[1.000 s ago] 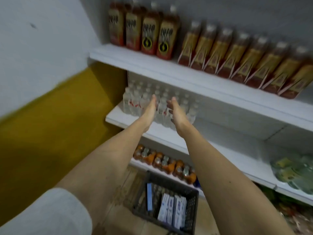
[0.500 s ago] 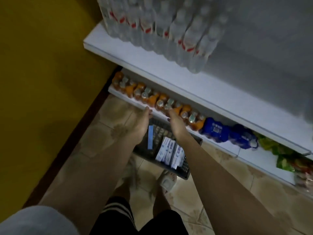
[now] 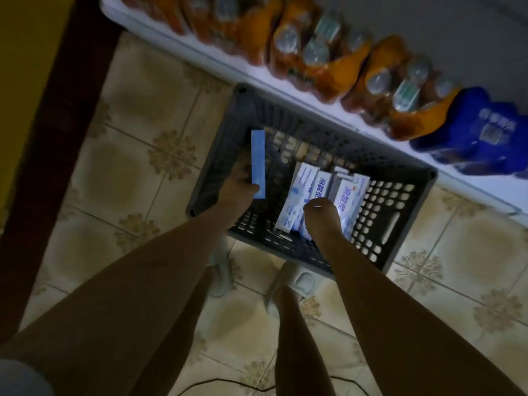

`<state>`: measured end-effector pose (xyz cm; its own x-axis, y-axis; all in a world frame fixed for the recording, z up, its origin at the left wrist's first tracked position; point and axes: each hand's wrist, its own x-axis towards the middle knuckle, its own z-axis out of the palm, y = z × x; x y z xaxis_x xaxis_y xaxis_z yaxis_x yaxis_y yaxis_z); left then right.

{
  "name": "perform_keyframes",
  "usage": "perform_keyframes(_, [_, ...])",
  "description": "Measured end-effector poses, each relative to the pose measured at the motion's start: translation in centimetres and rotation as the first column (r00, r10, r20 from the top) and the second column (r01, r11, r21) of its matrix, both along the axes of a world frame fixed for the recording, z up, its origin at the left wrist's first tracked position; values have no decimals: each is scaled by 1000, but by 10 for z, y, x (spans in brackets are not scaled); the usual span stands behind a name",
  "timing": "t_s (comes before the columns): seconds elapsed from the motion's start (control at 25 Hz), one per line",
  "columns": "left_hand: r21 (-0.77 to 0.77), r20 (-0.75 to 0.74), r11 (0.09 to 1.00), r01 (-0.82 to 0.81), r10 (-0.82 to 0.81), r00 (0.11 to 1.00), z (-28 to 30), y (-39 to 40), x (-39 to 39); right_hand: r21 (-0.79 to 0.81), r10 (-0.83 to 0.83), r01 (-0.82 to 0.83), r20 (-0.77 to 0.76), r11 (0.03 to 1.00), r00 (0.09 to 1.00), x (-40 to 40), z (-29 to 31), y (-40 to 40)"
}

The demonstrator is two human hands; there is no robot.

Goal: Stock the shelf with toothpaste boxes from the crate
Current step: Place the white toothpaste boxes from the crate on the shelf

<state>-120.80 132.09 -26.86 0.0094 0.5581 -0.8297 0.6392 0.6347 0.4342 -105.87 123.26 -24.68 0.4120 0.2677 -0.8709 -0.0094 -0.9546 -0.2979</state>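
Blue box being gripped at nine o'clock by left hand; right hand, fingers curling, reaching for boxes remaining in crate; stocking barely starting.

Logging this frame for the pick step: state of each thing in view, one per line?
crate: on the floor against the bottom shelf, partly filled
blue box: on its edge at the crate's left wall, left hand on it, grip unclear
white toothpaste boxes: stacked in the crate, unpicked
right hand: on the white boxes, fingers hidden
orange bottle packs: shelved, wrapped
blue pack: shelved
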Motion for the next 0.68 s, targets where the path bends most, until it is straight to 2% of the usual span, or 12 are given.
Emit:
perform_keyframes(0.12, [27, -92, 998, 52, -49, 995, -92, -11, 4, 43, -2, -3, 126, 999, 992, -5, -75, -14])
perform_keyframes(0.28, [114, -155, 990, -88, 105, 982, -170, -11, 28, 108, 60, -97, 307, 989, 950, -5, -132, -24])
perform_keyframes(0.4, [250, -300, 967, 37, 41, 953, -208, -5, 30, 169, 30, -104, 392, 980, 919, -5, -154, -36])
perform_keyframes(0.48, [180, -273, 983, -24, 73, 959, -217, 1, 22, 228, 7, -98, 368, 969, 930, -5, -157, -39])
perform_keyframes(0.56, [25, -104, 982, -186, 187, 977, -195, 4, 7, 263, -26, -54, 289, 963, 957, -5, -149, -38])
perform_keyframes(0.6, [-102, 46, 962, -253, 259, 965, -177, 6, -2, 275, -61, -11, 254, 962, 965, -4, -142, -35])
perform_keyframes(0.64, [-278, 194, 909, -309, 368, 909, -159, 8, -12, 280, -100, 33, 230, 959, 968, -3, -136, -31])
perform_keyframes(0.68, [-459, 264, 825, -331, 482, 835, -137, 12, -22, 278, -147, 89, 196, 956, 969, -3, -129, -25])
